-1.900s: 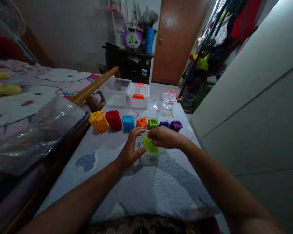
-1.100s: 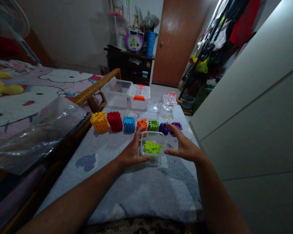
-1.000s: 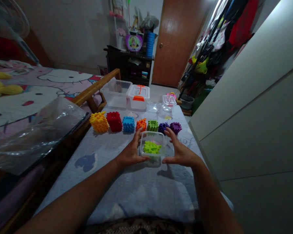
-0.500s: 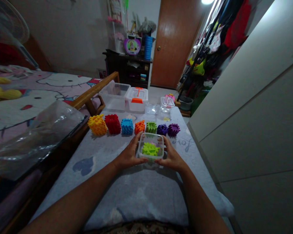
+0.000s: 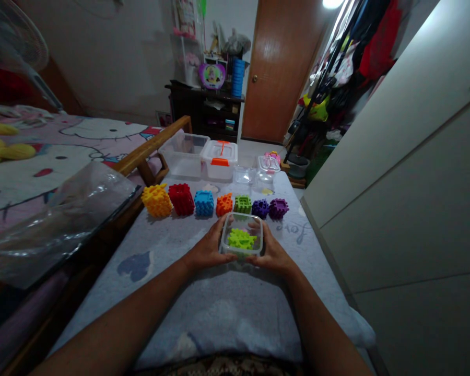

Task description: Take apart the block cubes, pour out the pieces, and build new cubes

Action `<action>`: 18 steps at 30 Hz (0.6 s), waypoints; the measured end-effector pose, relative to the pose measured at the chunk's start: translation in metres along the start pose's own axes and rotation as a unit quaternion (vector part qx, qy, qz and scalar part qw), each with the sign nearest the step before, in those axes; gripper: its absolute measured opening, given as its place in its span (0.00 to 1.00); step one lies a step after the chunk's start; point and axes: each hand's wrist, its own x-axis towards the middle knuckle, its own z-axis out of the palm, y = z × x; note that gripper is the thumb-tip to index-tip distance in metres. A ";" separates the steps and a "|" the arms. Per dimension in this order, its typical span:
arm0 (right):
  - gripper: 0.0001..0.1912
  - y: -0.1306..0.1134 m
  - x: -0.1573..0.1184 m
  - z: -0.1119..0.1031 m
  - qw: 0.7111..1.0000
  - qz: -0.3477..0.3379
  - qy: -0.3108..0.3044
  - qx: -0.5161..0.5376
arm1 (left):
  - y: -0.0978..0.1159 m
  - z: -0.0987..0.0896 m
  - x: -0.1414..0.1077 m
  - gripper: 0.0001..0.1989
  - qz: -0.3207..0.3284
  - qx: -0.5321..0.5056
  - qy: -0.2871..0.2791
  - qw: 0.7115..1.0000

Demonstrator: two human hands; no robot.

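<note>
You grip the open tub (image 5: 241, 254) between your left hand (image 5: 207, 249) and right hand (image 5: 274, 253), just before the green cube (image 5: 243, 204), and a sharp tilt could spill its lime pieces (image 5: 241, 239).

Partly obscured fingertips of left hand (image 5: 208, 248) and right hand (image 5: 275, 254) around clear container (image 5: 241, 254), overlapping lime-green interlocking pieces (image 5: 242, 239) of indeterminate number, fan (image 5: 18, 42) and yellow plush toy (image 5: 8, 150) cropped at left edge, wooden door (image 5: 280, 68) at top, white wardrobe (image 5: 411, 177) at right, indistinct hanging clothes (image 5: 379, 47)
</note>
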 end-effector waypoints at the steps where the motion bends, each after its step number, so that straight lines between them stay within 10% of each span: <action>1: 0.57 0.001 0.000 0.000 1.000 -0.003 -0.001 0.001 | -0.001 0.000 0.000 0.54 0.002 0.001 -0.001 1.000; 18: 0.57 0.000 0.000 -0.001 1.000 -0.010 -0.004 -0.019 | -0.003 0.001 0.000 0.54 0.007 0.015 -0.007 1.000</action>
